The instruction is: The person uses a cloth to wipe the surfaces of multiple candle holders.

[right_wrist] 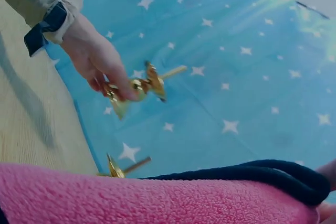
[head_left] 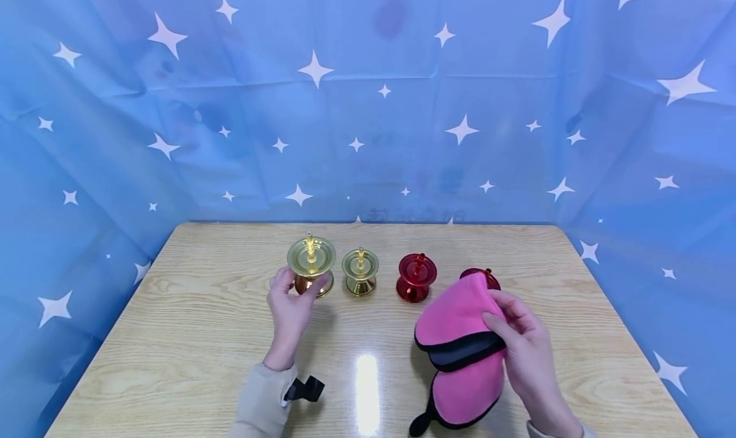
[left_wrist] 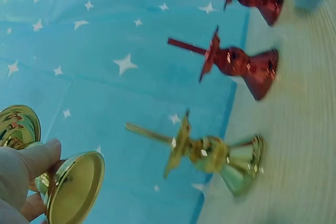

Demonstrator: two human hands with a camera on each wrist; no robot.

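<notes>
My left hand (head_left: 290,313) grips a gold candlestick (head_left: 311,262) by its lower part, with thumb and fingers round the stem. It is raised off the table, and the underside of its base faces the camera in the left wrist view. In my right hand (head_left: 526,342) hangs a fuzzy pink cloth (head_left: 460,317) with black edging, a dark band and a black loop, pinched between thumb and fingers. A smaller gold candlestick (head_left: 360,272) stands just right of the held one. Farther right is a red candlestick (head_left: 415,277). The cloth partly hides another red candlestick (head_left: 491,280).
The candlesticks stand in a row toward the back of the light wooden table (head_left: 190,336). A blue curtain (head_left: 368,106) with white stars hangs behind and along both sides. A black strap (head_left: 306,389) sticks out from the left sleeve.
</notes>
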